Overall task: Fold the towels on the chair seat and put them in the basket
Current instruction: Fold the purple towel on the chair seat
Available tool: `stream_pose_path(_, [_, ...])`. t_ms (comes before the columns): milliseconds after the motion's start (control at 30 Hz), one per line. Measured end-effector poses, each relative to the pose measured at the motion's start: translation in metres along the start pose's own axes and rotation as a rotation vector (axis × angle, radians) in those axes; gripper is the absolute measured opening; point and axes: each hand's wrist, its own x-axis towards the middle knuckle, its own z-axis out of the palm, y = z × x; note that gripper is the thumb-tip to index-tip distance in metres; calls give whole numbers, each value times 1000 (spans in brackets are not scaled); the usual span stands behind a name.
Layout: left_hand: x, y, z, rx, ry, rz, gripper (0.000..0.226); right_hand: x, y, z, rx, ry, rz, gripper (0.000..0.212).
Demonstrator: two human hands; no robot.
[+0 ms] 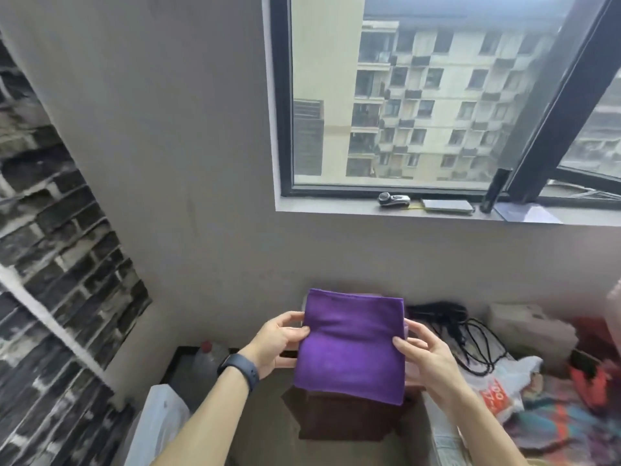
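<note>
Left hand (282, 341) and right hand (425, 356) pinch the folded purple microfibre towel (353, 348) at its nine and three o'clock edges, so keep layers aligned and lower it flat.

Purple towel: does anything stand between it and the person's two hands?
Nothing visible does. The left hand and the right hand pinch the purple towel directly at its two side edges, thumbs on its front.

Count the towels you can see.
2. A purple towel, folded, is held between the left hand and right hand; a dark brown towel lies below it. Others may be hidden behind the purple one.
</note>
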Motion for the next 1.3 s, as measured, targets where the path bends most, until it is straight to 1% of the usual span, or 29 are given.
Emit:
stream_pose_path(167, [96, -39, 13, 54, 41, -171, 27, 92, 48, -34, -39, 13, 218, 32])
stream_pose_path(267, [140, -63, 21, 22, 113, -304, 31, 144, 76, -51, -94, 3, 362, 29])
stream_pose_path(367, [168, -83, 30, -15, 174, -445, 29, 180, 101, -60, -141, 10, 486, 30])
stream_pose_path(467, [196, -96, 31, -21, 231, -502, 29, 212, 117, -63, -167, 14, 567, 25])
stream_pose_path(533, [213, -98, 30, -20, 280, -527, 24, 231, 126, -61, -180, 19, 608, 25])
stream_pose_path(700, [269, -100, 11, 22, 358, -531, 29, 282, 142, -50, -201, 14, 624, 26])
stream_pose_path(833, [314, -97, -3, 15, 374, -517, 22, 323, 145, -36, -214, 16, 608, 27])
stream_pose_path(967, [347, -104, -18, 43, 382, -501, 27, 359, 153, -27, -234, 22, 600, 29])
stream_pose_path(1133, [360, -110, -27, 200, 363, -491, 32, 380, 164, -24, -272, 16, 628, 28])
stream_pose_path(1300, [361, -108, -21, 430, 369, -413, 33, 385, 174, -25, -285, 41, 655, 37])
